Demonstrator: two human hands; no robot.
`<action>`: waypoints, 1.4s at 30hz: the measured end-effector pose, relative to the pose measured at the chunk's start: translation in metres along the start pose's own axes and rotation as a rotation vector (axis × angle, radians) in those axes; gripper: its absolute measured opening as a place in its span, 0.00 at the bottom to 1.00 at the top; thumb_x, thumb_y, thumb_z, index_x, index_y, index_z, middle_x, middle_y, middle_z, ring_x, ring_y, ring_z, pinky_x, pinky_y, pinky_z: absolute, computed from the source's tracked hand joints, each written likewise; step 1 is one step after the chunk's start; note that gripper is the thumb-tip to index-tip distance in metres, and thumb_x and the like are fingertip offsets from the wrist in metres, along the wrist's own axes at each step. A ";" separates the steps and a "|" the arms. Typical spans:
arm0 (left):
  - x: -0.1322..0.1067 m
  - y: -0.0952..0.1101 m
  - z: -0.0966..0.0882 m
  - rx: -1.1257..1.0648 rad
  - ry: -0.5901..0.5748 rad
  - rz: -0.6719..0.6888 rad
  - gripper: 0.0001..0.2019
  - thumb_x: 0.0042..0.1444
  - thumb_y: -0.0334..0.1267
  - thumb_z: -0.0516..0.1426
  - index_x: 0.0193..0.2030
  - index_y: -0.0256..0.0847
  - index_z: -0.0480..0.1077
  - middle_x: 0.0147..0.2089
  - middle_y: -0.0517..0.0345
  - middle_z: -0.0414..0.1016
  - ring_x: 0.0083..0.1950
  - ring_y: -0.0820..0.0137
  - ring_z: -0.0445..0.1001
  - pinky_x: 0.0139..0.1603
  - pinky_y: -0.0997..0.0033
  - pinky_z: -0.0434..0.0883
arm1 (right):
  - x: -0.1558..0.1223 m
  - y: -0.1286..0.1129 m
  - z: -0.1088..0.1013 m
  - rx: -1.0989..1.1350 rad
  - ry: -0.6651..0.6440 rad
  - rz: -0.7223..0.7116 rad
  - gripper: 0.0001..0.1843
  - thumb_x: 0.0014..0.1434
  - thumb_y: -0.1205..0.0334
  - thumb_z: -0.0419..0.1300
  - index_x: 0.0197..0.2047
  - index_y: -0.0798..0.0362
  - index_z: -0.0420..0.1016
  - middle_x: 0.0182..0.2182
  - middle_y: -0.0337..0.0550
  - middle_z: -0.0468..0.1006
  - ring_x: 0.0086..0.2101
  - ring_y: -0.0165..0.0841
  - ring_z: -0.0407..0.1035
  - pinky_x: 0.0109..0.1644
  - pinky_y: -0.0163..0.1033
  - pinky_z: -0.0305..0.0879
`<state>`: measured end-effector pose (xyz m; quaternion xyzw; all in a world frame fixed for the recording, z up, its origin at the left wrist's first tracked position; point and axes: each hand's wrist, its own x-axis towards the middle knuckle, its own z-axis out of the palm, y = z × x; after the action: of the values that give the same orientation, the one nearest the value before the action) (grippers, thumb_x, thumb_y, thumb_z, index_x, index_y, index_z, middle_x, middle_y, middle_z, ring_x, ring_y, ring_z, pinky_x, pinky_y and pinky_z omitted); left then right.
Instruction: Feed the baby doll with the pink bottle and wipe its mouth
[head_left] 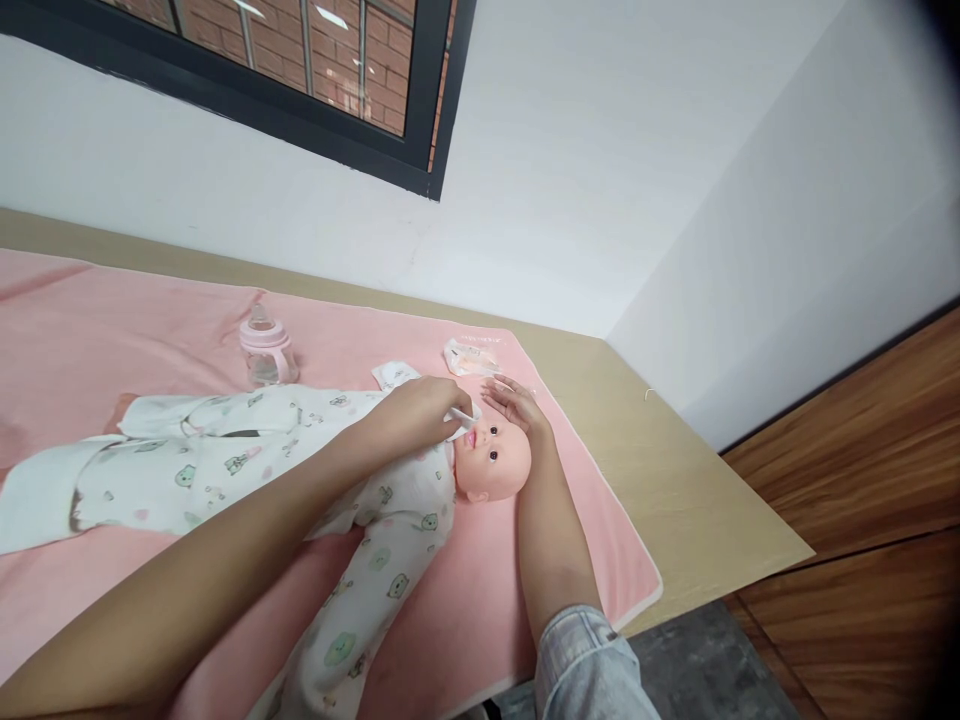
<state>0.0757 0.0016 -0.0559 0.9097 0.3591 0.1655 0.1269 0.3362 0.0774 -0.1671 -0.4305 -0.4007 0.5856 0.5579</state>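
Note:
A baby doll [487, 462] in a white printed sleepsuit [262, 435] lies on its back, its head towards the right. Across its chest reaches my left hand [426, 412], closed on a small white strip [460, 418] at the doll's mouth. I cannot make out exactly what the strip is. My right hand [517, 405] lies beside the far side of the doll's head, with fingers extended and the wrist close to its crown. Just beyond these fingers is a small clear plastic packet [471, 357].
A pink-lidded baby bottle [268, 348] stands behind the doll. The pink blanket [480, 590] covers much of the wooden table [660, 480]. A white wall [525, 200] and dark-framed window [420, 150] rise behind; wood panels [862, 430] are at the right.

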 end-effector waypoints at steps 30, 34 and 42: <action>0.002 0.012 -0.001 -0.156 0.025 0.015 0.14 0.56 0.29 0.53 0.40 0.44 0.79 0.43 0.61 0.79 0.43 0.66 0.75 0.40 0.71 0.66 | -0.001 -0.002 0.002 0.030 0.005 0.010 0.17 0.52 0.70 0.62 0.45 0.52 0.69 0.39 0.42 0.81 0.45 0.33 0.75 0.60 0.46 0.67; 0.001 0.012 -0.001 -0.144 0.008 0.014 0.14 0.55 0.29 0.53 0.39 0.45 0.80 0.42 0.62 0.79 0.43 0.66 0.74 0.39 0.72 0.65 | -0.001 -0.002 0.002 0.039 0.010 0.006 0.17 0.53 0.71 0.61 0.48 0.54 0.69 0.37 0.42 0.82 0.45 0.32 0.75 0.59 0.47 0.68; -0.002 0.014 -0.002 -0.134 -0.002 0.029 0.13 0.55 0.31 0.54 0.39 0.48 0.80 0.39 0.64 0.78 0.40 0.68 0.74 0.36 0.72 0.63 | 0.002 0.000 -0.001 0.061 -0.004 0.008 0.19 0.52 0.72 0.63 0.48 0.54 0.69 0.38 0.41 0.82 0.41 0.31 0.77 0.58 0.45 0.70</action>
<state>0.0825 -0.0099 -0.0496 0.9044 0.3340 0.1901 0.1855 0.3372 0.0791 -0.1678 -0.4136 -0.3821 0.6005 0.5677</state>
